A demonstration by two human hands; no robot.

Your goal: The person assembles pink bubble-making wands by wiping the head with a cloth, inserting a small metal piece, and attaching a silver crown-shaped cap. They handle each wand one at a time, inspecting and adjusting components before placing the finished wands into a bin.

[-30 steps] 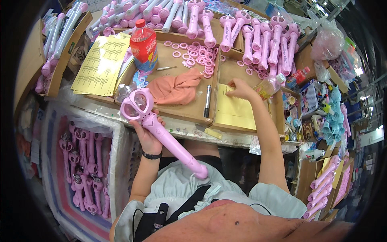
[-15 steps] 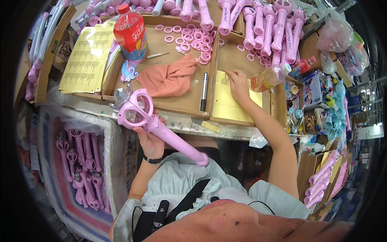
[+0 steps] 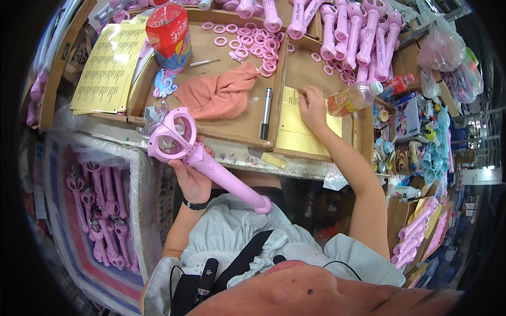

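Note:
A pink toy wand (image 3: 224, 177) slants across the front of my body, its round openwork head raised to the left and its handle end against my clothing. My left hand (image 3: 192, 178) is closed around it just below the head. Clear, shiny pieces stick out from the top of the wand's head. My right hand (image 3: 314, 110) rests on yellow printed sheets (image 3: 301, 138) in the right-hand cardboard tray, with fingers curled and pinched at the upper part of the top sheet. The fingertips are partly hidden.
Pink rings (image 3: 258, 46), an orange cloth (image 3: 220, 95) and a black-and-silver marker (image 3: 266, 113) lie in the left tray. A red-labelled bottle (image 3: 169, 39) stands at its left; another bottle (image 3: 352, 99) leans beside my right hand. Pink wands fill a plastic-lined bin (image 3: 100, 210).
The fingers of my right hand have curled in more at the top of the yellow sheet. The wand stays in my left hand and has shifted slightly left in the view.

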